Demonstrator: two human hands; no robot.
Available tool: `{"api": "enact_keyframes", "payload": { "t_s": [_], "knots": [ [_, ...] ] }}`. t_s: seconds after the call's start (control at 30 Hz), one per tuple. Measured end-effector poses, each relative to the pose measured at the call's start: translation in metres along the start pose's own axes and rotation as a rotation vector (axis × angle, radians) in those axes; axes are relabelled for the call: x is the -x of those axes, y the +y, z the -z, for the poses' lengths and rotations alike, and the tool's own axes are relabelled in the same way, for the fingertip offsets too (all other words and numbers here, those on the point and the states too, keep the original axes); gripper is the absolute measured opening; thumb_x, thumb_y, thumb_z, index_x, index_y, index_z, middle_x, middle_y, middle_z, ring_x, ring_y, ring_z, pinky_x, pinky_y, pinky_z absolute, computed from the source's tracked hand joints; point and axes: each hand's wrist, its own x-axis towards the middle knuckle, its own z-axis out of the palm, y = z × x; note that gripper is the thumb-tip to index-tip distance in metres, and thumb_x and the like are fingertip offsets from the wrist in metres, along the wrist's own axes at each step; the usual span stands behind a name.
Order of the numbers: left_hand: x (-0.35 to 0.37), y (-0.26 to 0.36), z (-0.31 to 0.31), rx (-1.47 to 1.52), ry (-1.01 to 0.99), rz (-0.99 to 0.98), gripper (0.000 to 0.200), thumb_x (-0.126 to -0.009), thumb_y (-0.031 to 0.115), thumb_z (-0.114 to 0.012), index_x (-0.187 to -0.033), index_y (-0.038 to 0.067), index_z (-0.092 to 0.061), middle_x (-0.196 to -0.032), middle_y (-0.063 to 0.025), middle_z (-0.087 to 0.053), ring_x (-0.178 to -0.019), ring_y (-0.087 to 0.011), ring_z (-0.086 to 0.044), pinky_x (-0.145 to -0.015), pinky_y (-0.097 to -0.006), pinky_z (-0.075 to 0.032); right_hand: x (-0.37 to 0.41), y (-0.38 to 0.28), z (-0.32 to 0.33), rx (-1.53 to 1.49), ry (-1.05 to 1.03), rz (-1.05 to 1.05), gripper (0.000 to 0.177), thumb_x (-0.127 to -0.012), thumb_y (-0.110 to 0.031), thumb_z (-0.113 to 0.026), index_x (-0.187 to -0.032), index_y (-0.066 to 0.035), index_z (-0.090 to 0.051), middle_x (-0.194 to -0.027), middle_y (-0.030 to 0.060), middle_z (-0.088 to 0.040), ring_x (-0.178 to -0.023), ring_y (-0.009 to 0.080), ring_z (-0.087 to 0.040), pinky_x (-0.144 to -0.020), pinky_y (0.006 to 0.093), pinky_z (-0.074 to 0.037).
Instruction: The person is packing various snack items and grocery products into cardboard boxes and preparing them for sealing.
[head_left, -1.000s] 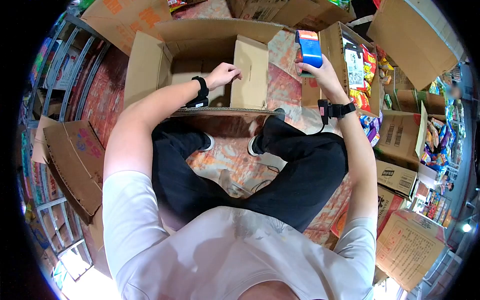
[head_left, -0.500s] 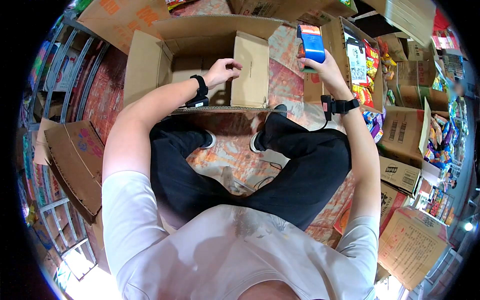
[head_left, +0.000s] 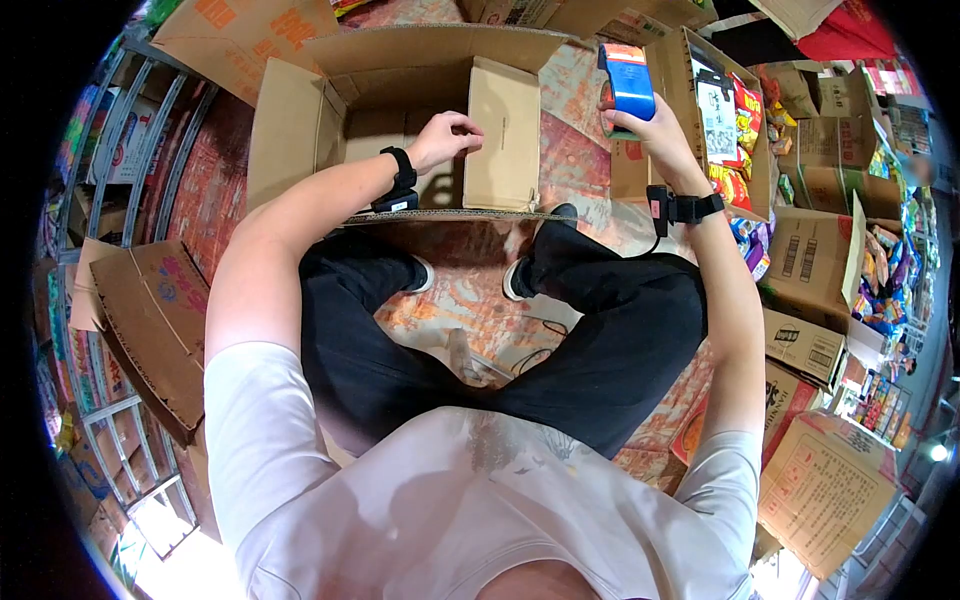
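Note:
My right hand (head_left: 645, 125) grips a blue tape dispenser (head_left: 631, 88) with an orange and white label at its top. It is held up to the right of a large cardboard box (head_left: 503, 140), apart from it. My left hand (head_left: 445, 140) hovers over that box's opening, near the right inner flap, with loosely curled fingers and nothing visible in them. The box stands in front of my feet with its flaps spread, and part of its inside is hidden by my left arm.
A carton (head_left: 740, 200) holding red and yellow snack packs stands at the right. More cartons (head_left: 810, 250) are stacked beyond it. On the left are a bent cardboard piece (head_left: 150, 320) and metal racks (head_left: 160, 130). A cable lies on the floor between my legs.
My right hand and the tape dispenser have shifted very slightly right. My left hand stays almost in place. Surroundings at the upper right have shifted a little in view.

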Motion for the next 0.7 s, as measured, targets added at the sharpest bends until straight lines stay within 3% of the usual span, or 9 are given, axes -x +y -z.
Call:
{"api": "enact_keyframes", "payload": {
  "t_s": [0.17, 0.23, 0.47, 0.57, 0.63, 0.7],
  "knots": [
    [-0.005, -0.008, 0.000, -0.123, 0.070, -0.065, 0.017, -0.091, 0.015, -0.068, -0.101, 0.001, -0.065, -0.091, -0.0030, -0.066, -0.082, -0.0105, -0.063, -0.071, -0.0262, -0.053, 0.001, -0.003, -0.001, 0.016, 0.000, -0.007, 0.061, -0.076, -0.027, -0.083, -0.118, 0.003, -0.052, -0.106, 0.0104, -0.064, -0.095, 0.0159, -0.062, -0.083, 0.0290, -0.050],
    [-0.004, -0.002, 0.000, -0.065, 0.021, 0.018, 0.017, -0.091, 0.014, -0.069, -0.100, 0.001, -0.066, -0.090, -0.0028, -0.066, -0.081, -0.0104, -0.063, -0.070, -0.0264, -0.053, 0.006, -0.012, -0.004, 0.055, 0.008, -0.026, 0.044, -0.085, -0.015, -0.074, -0.120, 0.000, -0.052, -0.109, 0.0090, -0.069, -0.099, 0.0143, -0.065, -0.088, 0.0302, -0.051],
    [-0.002, -0.001, 0.001, -0.013, -0.002, 0.023, 0.016, -0.089, 0.014, -0.069, -0.099, 0.000, -0.069, -0.092, -0.0028, -0.065, -0.082, -0.0111, -0.063, -0.072, -0.0266, -0.053, 0.005, -0.009, -0.002, 0.078, 0.007, -0.014, 0.045, -0.085, -0.016, -0.074, -0.120, 0.000, -0.051, -0.109, 0.0090, -0.069, -0.100, 0.0142, -0.064, -0.088, 0.0302, -0.052],
    [0.001, 0.003, -0.001, -0.132, 0.016, -0.049, 0.017, -0.090, 0.014, -0.069, -0.098, 0.000, -0.069, -0.099, -0.0033, -0.063, -0.085, -0.0123, -0.064, -0.074, -0.0275, -0.054, 0.005, -0.010, -0.003, 0.072, 0.007, -0.015, 0.045, -0.085, -0.016, -0.074, -0.121, 0.000, -0.051, -0.110, 0.0096, -0.069, -0.099, 0.0145, -0.065, -0.088, 0.0302, -0.051],
    [0.000, 0.002, -0.002, -0.081, 0.031, -0.019, 0.017, -0.091, 0.015, -0.068, -0.097, -0.001, -0.070, -0.107, -0.0038, -0.059, -0.088, -0.0131, -0.064, -0.075, -0.0282, -0.055, 0.005, -0.009, -0.004, -0.010, 0.004, -0.008, 0.063, -0.075, -0.026, -0.084, -0.120, 0.003, -0.051, -0.106, 0.0108, -0.063, -0.096, 0.0169, -0.062, -0.086, 0.0300, -0.050],
    [0.000, 0.003, -0.002, -0.076, 0.032, -0.014, 0.018, -0.092, 0.015, -0.067, -0.097, -0.002, -0.070, -0.106, -0.0035, -0.058, -0.088, -0.0131, -0.064, -0.074, -0.0281, -0.055, 0.005, -0.008, -0.003, -0.006, 0.009, -0.008, 0.063, -0.076, -0.026, -0.084, -0.120, 0.003, -0.051, -0.106, 0.0109, -0.063, -0.096, 0.0171, -0.063, -0.086, 0.0301, -0.050]
  ]
}}
